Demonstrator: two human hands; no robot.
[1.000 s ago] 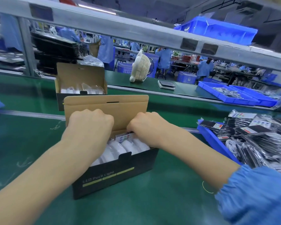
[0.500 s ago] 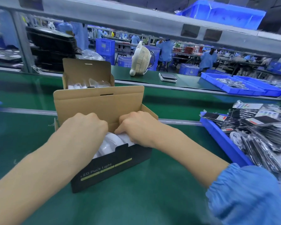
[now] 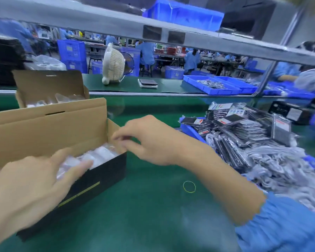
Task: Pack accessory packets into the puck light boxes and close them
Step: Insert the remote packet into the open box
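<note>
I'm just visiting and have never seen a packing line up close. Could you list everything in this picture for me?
near box: one, black with brown open lid, on the green belt in front, white wrapped lights inside
far box: one, brown, lid open, behind the near box
accessory packets: a heap, black and clear, in a blue tray at right
rubber band: one, yellow-green, on the belt
fan: one, cream, on the far bench
blue trays: a few, on the far bench, right
blue bin: one, on the top shelf
workers in blue: several, background
left hand: fingers relaxed over the wrapped lights
right hand: fingertips at the near box's right end flap; grip blurred
</note>
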